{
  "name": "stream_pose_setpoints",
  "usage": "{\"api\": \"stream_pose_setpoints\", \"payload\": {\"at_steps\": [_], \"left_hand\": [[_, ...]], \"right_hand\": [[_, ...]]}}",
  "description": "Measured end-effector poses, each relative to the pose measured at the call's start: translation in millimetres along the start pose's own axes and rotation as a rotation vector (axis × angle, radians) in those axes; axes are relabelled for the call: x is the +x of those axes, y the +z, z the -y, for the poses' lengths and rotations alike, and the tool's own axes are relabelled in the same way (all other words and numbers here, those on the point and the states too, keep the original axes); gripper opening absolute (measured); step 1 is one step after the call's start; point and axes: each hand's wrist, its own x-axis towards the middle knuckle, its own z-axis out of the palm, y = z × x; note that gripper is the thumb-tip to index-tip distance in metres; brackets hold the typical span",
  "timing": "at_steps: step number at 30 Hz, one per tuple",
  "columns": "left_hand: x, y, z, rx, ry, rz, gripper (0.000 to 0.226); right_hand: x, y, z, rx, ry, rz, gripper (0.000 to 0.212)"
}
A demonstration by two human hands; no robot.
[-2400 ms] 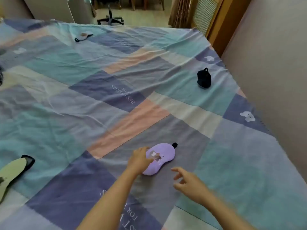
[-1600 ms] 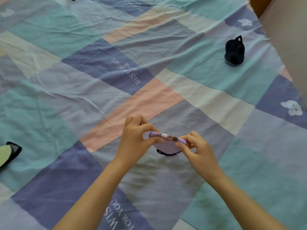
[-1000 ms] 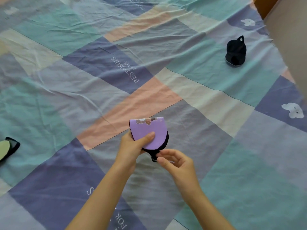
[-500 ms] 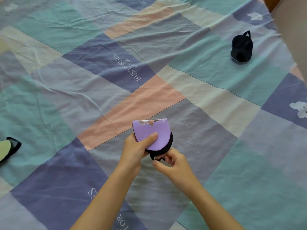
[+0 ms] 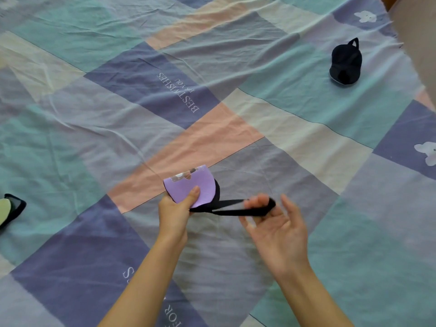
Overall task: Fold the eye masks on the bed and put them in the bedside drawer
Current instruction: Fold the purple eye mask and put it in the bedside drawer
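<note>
So the purple eye mask (image 5: pixel 191 187) is folded in half and held up just above the bed (image 5: pixel 94 119), right in front of the person. The left hand (image 5: pixel 175 212) grips it from below, thumb pressed across the purple face and the other fingers curled behind it. The straight folded edge is at the top, the rounded edge faces right and down.

Its black elastic strap (image 5: pixel 232 208) is stretched out sideways to the right, roughly level, so the long axis of the whole thing runs left to right between the two hands. The right hand (image 5: pixel 273 228) sits palm up, well off to the right of the mask, with the strap looped over a couple of its raised fingers. The rest of the fingers look spread and relaxed, but the fingertips are motion blurred, so it's hard to say exactly how they hook it.

A black eye mask (image 5: pixel 345 63), bundled up, lies on a teal patch at the far right of the bed. A green eye mask (image 5: pixel 8 211) with a black rim pokes in at the left edge.
</note>
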Motion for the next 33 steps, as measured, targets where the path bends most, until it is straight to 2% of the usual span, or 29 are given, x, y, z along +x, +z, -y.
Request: {"api": "stream_pose_setpoints", "payload": {"at_steps": [2,3,4,6,8,9,10,11,13,16,18,20,23,26,30,33], "left_hand": [[-5,3,3,-0.005,-0.035,0.039,0.018],[-9,5,4,-0.017,-0.050,0.058,0.018],[-12,7,5,-0.031,-0.060,0.074,0.020],[-15,10,4,-0.070,-0.069,0.086,0.026],[-14,9,0,-0.127,-0.059,0.050,0.030],[-12,8,-2,-0.151,-0.050,0.017,0.030],[-9,7,-4,-0.166,-0.042,-0.020,0.030],[-6,5,-5,-0.179,-0.037,-0.051,0.028],[-4,3,-5,-0.199,-0.035,-0.088,0.027],[-9,7,-1,-0.206,-0.057,-0.095,0.025],[-14,12,2,-0.219,-0.070,-0.069,0.022],[-19,16,4,-0.241,-0.075,-0.037,0.026],[-25,18,3,-0.248,-0.063,0.063,0.028],[-27,13,1,-0.138,-0.020,0.194,0.026],[-28,5,-3,0.067,-0.008,0.307,0.030],[-32,2,-9,0.132,-0.010,0.429,0.033]], "right_hand": [[8,-3,6,0.023,-0.001,-0.012,0.045],[13,-8,7,-0.147,-0.003,-0.051,0.047],[16,-12,6,-0.428,-0.022,-0.090,0.042],[18,-26,3,-1.153,-0.041,-0.096,0.036],[18,-41,7,-1.781,-0.013,0.039,0.054],[14,-44,9,-1.902,-0.009,0.095,0.066],[10,-45,12,-1.870,0.010,0.132,0.072],[4,-44,16,-1.710,0.028,0.162,0.073],[-7,-38,21,-1.221,0.060,0.197,0.062],[-16,-24,22,-0.339,0.062,0.198,0.034],[-13,-19,17,-0.031,0.032,0.099,0.028],[-7,-15,7,0.009,-0.005,-0.025,0.042],[-2,-10,-7,-0.250,-0.115,-0.120,0.043],[-5,-10,-11,-0.526,-0.181,-0.104,0.058],[-7,-17,-10,-0.674,-0.208,-0.026,0.071],[-11,-16,-8,-0.751,-0.201,0.036,0.073]]}}
